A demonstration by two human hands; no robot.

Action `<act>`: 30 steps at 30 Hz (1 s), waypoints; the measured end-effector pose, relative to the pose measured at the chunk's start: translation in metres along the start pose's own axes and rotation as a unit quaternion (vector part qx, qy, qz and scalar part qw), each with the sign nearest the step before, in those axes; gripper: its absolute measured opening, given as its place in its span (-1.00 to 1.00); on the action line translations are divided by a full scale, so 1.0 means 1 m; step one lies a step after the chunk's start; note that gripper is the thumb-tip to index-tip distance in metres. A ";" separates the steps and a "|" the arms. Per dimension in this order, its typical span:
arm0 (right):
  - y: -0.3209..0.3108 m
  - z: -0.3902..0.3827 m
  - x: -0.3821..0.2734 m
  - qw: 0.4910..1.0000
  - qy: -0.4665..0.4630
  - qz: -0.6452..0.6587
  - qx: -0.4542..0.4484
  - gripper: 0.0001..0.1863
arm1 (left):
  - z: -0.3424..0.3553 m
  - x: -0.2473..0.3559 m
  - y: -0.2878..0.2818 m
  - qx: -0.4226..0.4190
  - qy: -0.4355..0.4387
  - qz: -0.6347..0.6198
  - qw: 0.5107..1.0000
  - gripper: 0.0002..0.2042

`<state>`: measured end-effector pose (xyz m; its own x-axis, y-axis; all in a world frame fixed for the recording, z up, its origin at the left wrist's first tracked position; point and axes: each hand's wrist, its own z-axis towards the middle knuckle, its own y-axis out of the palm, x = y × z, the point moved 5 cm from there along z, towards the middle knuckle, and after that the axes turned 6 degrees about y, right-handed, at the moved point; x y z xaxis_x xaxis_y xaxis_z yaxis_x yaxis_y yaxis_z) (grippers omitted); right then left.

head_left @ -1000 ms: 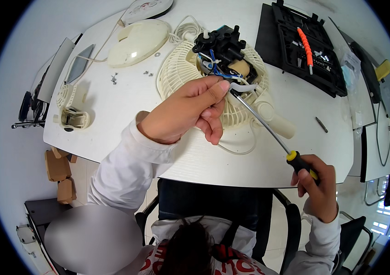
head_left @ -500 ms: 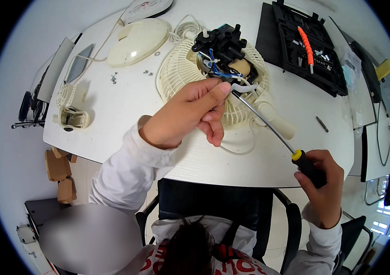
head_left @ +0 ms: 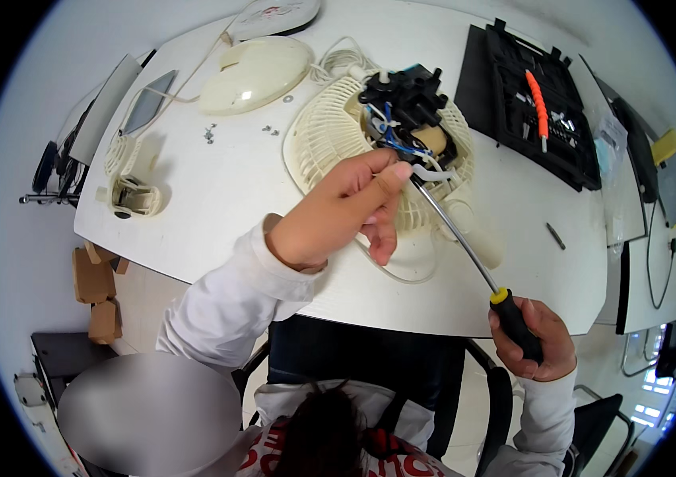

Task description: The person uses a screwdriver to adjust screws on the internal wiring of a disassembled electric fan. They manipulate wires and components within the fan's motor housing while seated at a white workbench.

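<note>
My left hand [head_left: 342,208] pinches near the left end of a white curved piece [head_left: 433,172] at the front of a black motor assembly [head_left: 405,97] with blue and white wires. That assembly sits on a cream fan housing [head_left: 318,131] with slotted grille. My right hand [head_left: 537,342] is closed round the black-and-yellow handle of a screwdriver [head_left: 465,246], low at the right. The screwdriver's shaft slants up to the spot beside my left thumb; its tip is too hidden to make out.
A cream oval cover [head_left: 254,75], small screws [head_left: 209,133] and a cream housing part [head_left: 133,195] lie leftward on the white table [head_left: 378,306]. A black tool case [head_left: 537,103] with an orange flexible shaft lies at back right; a small metal bit [head_left: 555,236] lies nearer. A chair [head_left: 362,350] stands below.
My right hand has changed its hold on the screwdriver handle, turning so the fingers now wrap it from lower down. My left hand keeps its pinch. The whole view has shifted slightly.
</note>
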<state>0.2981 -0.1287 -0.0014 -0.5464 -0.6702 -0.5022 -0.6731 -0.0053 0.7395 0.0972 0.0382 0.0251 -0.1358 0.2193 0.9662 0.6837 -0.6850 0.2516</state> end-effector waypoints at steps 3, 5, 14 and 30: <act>-0.005 0.003 0.000 0.999 0.007 -0.036 0.030 -0.45 | -0.003 -0.001 0.003 0.015 0.021 -0.006 1.000 -0.74; -0.009 0.000 0.004 0.998 0.025 -0.031 0.047 -0.41 | -0.004 -0.002 0.003 0.007 0.042 0.002 0.999 -0.76; -0.005 0.006 0.013 0.992 0.013 0.122 0.023 -0.51 | -0.004 -0.005 0.004 0.006 0.042 -0.024 0.999 -0.77; 0.008 0.010 0.026 0.998 -0.053 0.027 0.026 -0.51 | -0.011 0.001 0.005 0.011 0.000 -0.014 1.000 -0.73</act>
<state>0.2735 -0.1388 -0.0136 -0.6294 -0.5870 -0.5092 -0.6657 0.0691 0.7431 0.0931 0.0274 0.0280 -0.1547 0.2374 0.9590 0.6955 -0.6632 0.2764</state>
